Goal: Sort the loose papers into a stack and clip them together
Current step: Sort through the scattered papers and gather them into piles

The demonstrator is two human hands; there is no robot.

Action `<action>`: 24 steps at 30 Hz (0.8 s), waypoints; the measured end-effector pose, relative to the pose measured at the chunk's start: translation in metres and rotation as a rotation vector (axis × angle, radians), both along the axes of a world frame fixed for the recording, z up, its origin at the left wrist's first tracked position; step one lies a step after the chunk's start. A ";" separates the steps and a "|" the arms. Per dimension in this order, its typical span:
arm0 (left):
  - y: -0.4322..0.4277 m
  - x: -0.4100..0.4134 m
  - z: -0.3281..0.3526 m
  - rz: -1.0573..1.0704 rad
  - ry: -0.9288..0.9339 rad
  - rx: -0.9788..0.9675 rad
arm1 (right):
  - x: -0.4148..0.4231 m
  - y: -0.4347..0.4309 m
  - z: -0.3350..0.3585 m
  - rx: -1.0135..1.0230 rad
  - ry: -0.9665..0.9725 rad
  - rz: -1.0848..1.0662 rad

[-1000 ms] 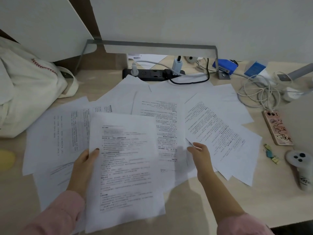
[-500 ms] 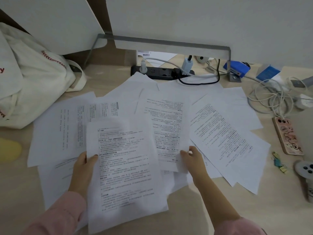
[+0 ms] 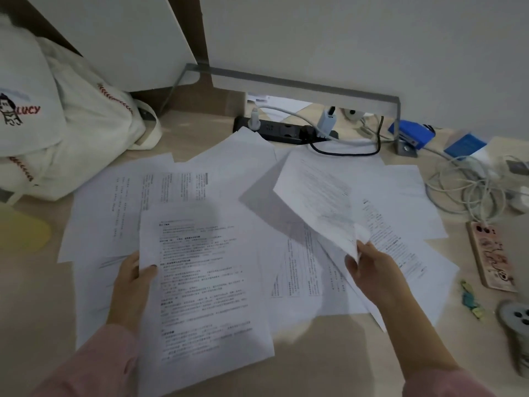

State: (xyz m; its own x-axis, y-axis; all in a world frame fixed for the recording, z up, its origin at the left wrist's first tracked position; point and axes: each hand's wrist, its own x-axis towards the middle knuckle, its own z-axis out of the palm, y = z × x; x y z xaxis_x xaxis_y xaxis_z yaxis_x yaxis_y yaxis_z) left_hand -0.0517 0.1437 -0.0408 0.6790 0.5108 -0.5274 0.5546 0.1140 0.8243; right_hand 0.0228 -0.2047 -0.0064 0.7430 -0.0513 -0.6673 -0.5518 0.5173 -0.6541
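Several loose printed papers (image 3: 120, 207) lie spread over the wooden desk. My left hand (image 3: 130, 287) grips the left edge of a printed sheet (image 3: 203, 287) held in front of me, thumb on top. My right hand (image 3: 372, 270) pinches the lower corner of a second printed sheet (image 3: 317, 196), which is lifted off the pile and tilts up to the left, casting a shadow below. More sheets (image 3: 400, 247) stay flat under and to the right of that hand. Small coloured binder clips (image 3: 469, 296) lie at the right, apart from both hands.
A white tote bag (image 3: 57, 133) fills the left. A black power strip (image 3: 280, 130) with plugs sits at the back under a grey metal frame. Coiled white cables (image 3: 469, 193), a phone (image 3: 491, 253), blue boxes (image 3: 412, 136) and a grey controller (image 3: 518, 316) crowd the right. A yellow object (image 3: 23, 230) lies far left.
My right hand has pinched a sheet from the middle of the pile and lifted it up and to the right. My left hand keeps holding its sheet. The view has shifted left.
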 end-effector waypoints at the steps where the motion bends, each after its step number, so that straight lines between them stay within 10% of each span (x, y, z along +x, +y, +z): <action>1: 0.000 -0.001 0.001 0.009 -0.009 -0.027 | -0.002 0.004 0.001 0.032 0.004 0.075; 5: 0.005 -0.012 0.003 0.018 -0.026 -0.123 | -0.013 0.023 -0.006 0.025 -0.004 0.508; 11: 0.025 -0.015 -0.008 -0.012 0.102 -0.221 | 0.005 0.045 -0.017 -0.731 0.093 1.071; 18: 0.034 -0.006 -0.013 -0.008 0.137 -0.261 | 0.047 0.065 -0.007 -1.598 -0.107 1.420; 24: 0.034 0.009 -0.002 -0.101 0.135 -0.265 | 0.065 0.109 0.007 -1.857 -0.477 1.498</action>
